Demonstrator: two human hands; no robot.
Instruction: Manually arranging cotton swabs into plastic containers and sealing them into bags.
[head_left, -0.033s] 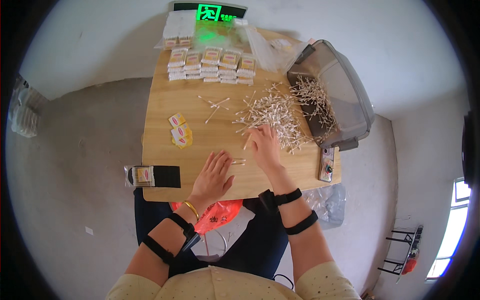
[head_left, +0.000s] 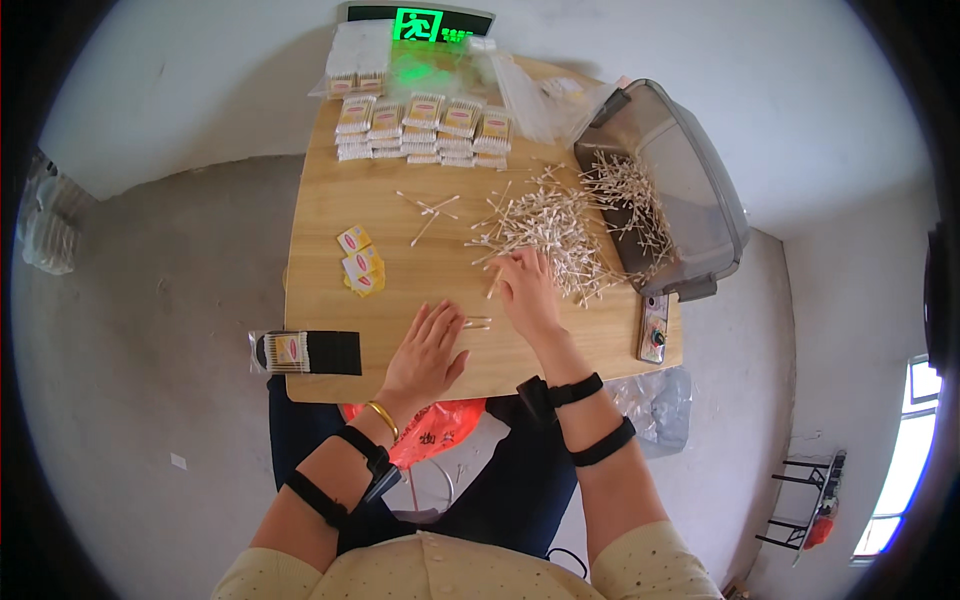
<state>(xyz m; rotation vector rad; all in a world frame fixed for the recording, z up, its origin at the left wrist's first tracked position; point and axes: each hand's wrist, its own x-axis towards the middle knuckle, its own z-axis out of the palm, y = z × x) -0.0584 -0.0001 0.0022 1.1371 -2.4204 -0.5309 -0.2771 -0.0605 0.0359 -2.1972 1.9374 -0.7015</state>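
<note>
My left hand [head_left: 427, 352] lies flat on the wooden table, its fingers stretched out. The tips of a few cotton swabs [head_left: 480, 323] stick out beside its fingertips; whatever lies beneath the palm is hidden. At the near edge of a loose heap of cotton swabs [head_left: 555, 225], my right hand [head_left: 528, 292] is closed, fingers bent, with a cotton swab [head_left: 492, 287] at its fingertips. Several crossed swabs [head_left: 428, 213] lie apart, left of the heap. A small pile of yellow-and-white printed cards [head_left: 362, 264] rests farther left.
A grey clear bin [head_left: 690, 200] lies tipped at the right, swabs spilling from its mouth. Stacked swab packs [head_left: 423, 117] and plastic bags [head_left: 520, 95] fill the far side. One pack sits on a black holder [head_left: 333, 353] at the left edge; a phone [head_left: 653, 330] lies right.
</note>
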